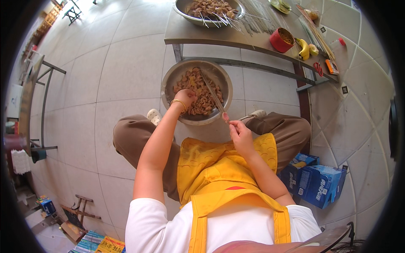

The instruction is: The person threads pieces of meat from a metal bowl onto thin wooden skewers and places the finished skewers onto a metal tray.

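Observation:
On the floor before me stands a wide metal basin [228,79] of small meat pieces [202,102], with a few yellowish bits among them. My left hand [188,96], a gold-coloured bracelet at its wrist, reaches over the basin's left side with curled fingers at the meat; whether it grips a piece is hidden. Outside the near right rim, my right hand [239,131] pinches the near end of a thin skewer by a pink meat piece [225,117]. Long thin skewers [211,88] slant across the basin from there; which ones the hand holds is unclear.
A low metal-legged table [202,36] beyond the basin bears another meat bowl [204,21], loose thin skewers [258,19], a red container [281,40], bananas [303,49] and red-handled scissors [318,69]. Blue boxes [319,186] stand right of my knee, a folding stool [84,207] lower left.

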Available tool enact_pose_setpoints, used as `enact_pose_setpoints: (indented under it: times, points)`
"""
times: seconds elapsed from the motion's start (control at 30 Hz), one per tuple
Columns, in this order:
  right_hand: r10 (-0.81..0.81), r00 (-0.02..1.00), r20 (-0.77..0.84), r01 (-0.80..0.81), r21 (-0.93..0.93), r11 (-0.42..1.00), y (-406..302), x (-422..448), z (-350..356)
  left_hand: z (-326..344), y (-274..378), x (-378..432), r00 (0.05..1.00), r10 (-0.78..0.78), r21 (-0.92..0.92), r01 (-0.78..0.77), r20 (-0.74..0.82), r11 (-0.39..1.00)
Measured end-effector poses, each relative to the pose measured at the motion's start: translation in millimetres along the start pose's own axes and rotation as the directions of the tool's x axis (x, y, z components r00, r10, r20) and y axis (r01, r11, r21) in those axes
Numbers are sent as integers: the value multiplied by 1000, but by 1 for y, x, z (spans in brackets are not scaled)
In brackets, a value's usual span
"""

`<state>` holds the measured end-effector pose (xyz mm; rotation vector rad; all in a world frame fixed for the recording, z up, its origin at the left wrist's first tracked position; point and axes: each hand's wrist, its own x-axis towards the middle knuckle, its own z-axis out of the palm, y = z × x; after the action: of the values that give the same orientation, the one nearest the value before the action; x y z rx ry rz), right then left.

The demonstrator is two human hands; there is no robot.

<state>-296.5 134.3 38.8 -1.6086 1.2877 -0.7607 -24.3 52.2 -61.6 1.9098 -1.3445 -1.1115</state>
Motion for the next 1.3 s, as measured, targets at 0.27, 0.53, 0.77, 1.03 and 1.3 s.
enact_pose_setpoints:
  times: [0.27, 0.53, 0.77, 1.03, 1.3]
  points:
    - [30, 998, 48, -32, 39, 999, -7, -3, 2, -20, 23, -9, 952, -183, -772, 307, 247, 556]
    - [20, 996, 92, -21, 13, 1000, -8, -5, 5, -26, 36, -16, 945, -116, -895, 327, 305, 303]
    - [-5, 995, 95, 5, 5, 1000, -10, -5, 6, -26, 42, -19, 953, -51, -919, 302, 299, 254]
    - [-20, 993, 114, 21, -12, 1000, -13, -5, 7, -27, 41, -18, 952, 44, -933, 285, 301, 222]
    - [-62, 993, 101, 72, -94, 993, -21, -4, 4, -33, 48, -21, 966, 62, -949, 234, 252, 212]
